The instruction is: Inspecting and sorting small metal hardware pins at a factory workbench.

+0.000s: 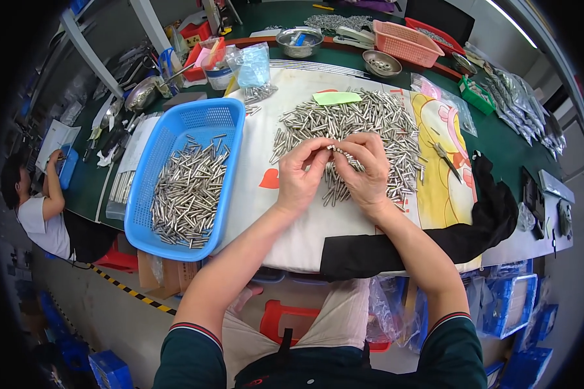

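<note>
The work looks only partly done: many metal pins (188, 194) lie in the blue basket (194, 120), and a wide pile (311, 123) is loose on the counter (87, 188); which group is finished, I cannot tell. The left hand (300, 178) and the right hand (368, 170) together pinch some small pins (335, 149) at their fingertips, over the pile.

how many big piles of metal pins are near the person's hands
2: one pile inside the blue basket, another pile loose on the white cloth right of it.
</note>
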A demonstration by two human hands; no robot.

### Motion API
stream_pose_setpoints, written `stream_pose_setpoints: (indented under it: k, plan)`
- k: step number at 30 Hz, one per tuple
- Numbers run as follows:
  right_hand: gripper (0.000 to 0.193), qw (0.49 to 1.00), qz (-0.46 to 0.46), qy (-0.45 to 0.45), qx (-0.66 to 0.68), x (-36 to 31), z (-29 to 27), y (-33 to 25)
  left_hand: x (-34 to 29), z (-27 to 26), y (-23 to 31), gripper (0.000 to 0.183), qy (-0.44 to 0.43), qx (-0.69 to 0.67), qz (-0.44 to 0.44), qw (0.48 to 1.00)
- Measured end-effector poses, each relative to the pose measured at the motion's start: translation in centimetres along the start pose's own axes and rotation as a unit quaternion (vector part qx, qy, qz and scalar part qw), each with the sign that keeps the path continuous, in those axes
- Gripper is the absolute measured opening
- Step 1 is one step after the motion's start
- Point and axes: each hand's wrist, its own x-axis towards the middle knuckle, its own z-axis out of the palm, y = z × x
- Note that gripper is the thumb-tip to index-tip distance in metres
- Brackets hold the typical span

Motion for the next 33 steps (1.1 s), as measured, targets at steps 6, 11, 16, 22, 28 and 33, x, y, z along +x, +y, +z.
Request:
stream_pose_setpoints:
  k: [6, 11, 16, 22, 28, 33]
  plan:
    - [0.023, 0.999, 0.023, -0.007, 0.027, -0.35, 0.17, 0.00, 0.01, -0.05, 0.12, 0.013, -0.003, 0.016, 0.022, 1.000]
    - [0.025, 0.998, 0.041, -0.005, 0.039, -0.32, 0.05, -0.22, -0.18, -0.26, -0.02, 0.017, -0.027, 0.006, 0.015, 1.000]
    - [0.025, 0.997, 0.054, -0.005, 0.046, -0.45, 0.01, -0.27, -0.31, -0.25, 0.21, 0.017, -0.025, 0.004, 0.015, 1.000]
    - [0.023, 0.996, 0.068, -0.006, 0.050, -0.45, -0.03, -0.29, -0.32, -0.26, 0.09, 0.017, -0.023, -0.015, 0.002, 1.000]
    - [0.015, 0.993, 0.100, -0.007, 0.061, -0.55, -0.12, -0.26, -0.21, 0.04, 0.23, 0.015, -0.028, -0.029, -0.014, 0.999]
    - [0.008, 0.953, 0.259, -0.093, 0.124, -0.32, -0.61, -0.24, -0.58, -0.14, 0.57, 0.017, -0.034, -0.145, -0.145, 0.978]
